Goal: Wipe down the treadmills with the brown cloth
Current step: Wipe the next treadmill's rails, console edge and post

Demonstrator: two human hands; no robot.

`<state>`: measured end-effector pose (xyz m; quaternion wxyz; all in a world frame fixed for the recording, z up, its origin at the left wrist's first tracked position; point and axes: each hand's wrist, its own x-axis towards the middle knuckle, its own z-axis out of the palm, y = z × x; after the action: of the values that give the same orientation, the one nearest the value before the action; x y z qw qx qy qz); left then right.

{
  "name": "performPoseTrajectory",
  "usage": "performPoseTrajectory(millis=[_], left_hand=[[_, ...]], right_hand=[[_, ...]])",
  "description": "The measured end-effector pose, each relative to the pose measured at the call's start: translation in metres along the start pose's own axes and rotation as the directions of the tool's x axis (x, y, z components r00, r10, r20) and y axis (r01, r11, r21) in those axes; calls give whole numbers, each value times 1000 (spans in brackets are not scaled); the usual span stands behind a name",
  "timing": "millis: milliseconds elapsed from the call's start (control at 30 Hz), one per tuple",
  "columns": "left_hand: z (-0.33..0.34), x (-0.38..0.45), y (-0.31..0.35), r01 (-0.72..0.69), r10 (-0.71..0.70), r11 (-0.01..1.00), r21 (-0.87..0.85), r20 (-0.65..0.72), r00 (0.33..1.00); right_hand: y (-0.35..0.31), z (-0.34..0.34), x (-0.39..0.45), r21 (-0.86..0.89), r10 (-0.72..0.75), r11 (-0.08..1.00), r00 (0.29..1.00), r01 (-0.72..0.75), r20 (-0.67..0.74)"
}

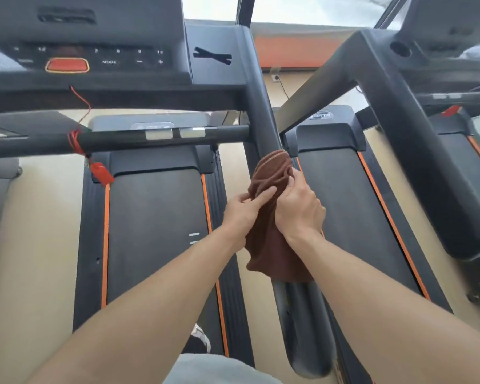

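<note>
Cloth (272, 187) bunched round handrail (261, 117) of near treadmill (153, 217), tail hanging below. Right hand (298, 212) grips cloth from right, fingers curled. Left hand (243, 209) pinches folds, forefinger out along cloth. Both forearms stretched forward. Console (94, 62) reads "MODE", probably; minus and plus beside it. Neighbour treadmill (352, 189) badge blurred.

Treadmills on a pale floor

A pale beige floor (42, 245) carried the treadmills side by side: the nearer treadmill (155, 231) with its orange-edged black belt, and a second treadmill (352, 206) just beside it to the right.
</note>
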<state>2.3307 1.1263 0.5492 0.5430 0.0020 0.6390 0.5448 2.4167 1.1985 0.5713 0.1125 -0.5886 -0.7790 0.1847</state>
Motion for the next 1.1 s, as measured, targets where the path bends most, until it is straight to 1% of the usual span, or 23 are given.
performPoseTrajectory(millis=[33, 67, 100, 133, 167, 233, 300, 333, 467, 633, 700, 767, 833, 933, 1000, 1100], left_hand=[[-4, 5, 7, -2, 2, 1000, 20, 10, 1000], [-8, 9, 13, -39, 40, 997, 61, -13, 999], [-10, 12, 20, -97, 102, 989, 108, -46, 994], [-12, 15, 27, -182, 196, 971, 153, -77, 978], [-13, 15, 37, -289, 314, 935, 205, -100, 944], [-17, 17, 58, -483, 531, 823, 298, -104, 841], [-20, 25, 83, -591, 653, 733, 336, -105, 750], [-22, 33, 95, -616, 683, 709, 343, -115, 721], [-27, 62, 144, -653, 741, 654, 381, -147, 656], [-38, 101, 193, -630, 765, 617, 472, -174, 620], [-37, 114, 211, -631, 768, 622, 464, -202, 608], [-36, 122, 227, -652, 761, 643, 402, -243, 602], [-35, 134, 242, -675, 764, 643, 361, -248, 595], [-33, 157, 269, -680, 786, 607, 411, -186, 590], [-33, 171, 291, -668, 788, 600, 440, -181, 588], [-32, 188, 327, -644, 782, 592, 485, -152, 604]], right_hand=[[-8, 2, 9, -16, -7, 1000, 1000, 7, -6], [-16, 4, 19, -27, -17, 999, 1000, 16, -12], [-24, 5, 29, -36, -30, 999, 999, 29, -17], [-32, 7, 39, -40, -44, 998, 999, 43, -20], [-40, 9, 48, -38, -60, 997, 998, 59, -23], [-51, 13, 65, -28, -101, 995, 995, 101, -25], [-59, 17, 80, -29, -147, 989, 989, 146, -30], [-64, 19, 87, -37, -167, 985, 986, 166, -26], [-84, 27, 117, -123, -211, 968, 976, 217, 59], [-106, 40, 154, -218, -278, 927, 950, 304, 142], [-116, 45, 172, -239, -287, 917, 944, 320, 163], [-128, 49, 193, -244, -308, 906, 934, 346, 181], [-143, 53, 215, -260, -338, 886, 919, 384, 204], [-168, 58, 248, -300, -405, 830, 878, 470, 253], [-185, 63, 268, -305, -441, 801, 852, 516, 282], [-211, 70, 297, -312, -440, 796, 849, 519, 292]])
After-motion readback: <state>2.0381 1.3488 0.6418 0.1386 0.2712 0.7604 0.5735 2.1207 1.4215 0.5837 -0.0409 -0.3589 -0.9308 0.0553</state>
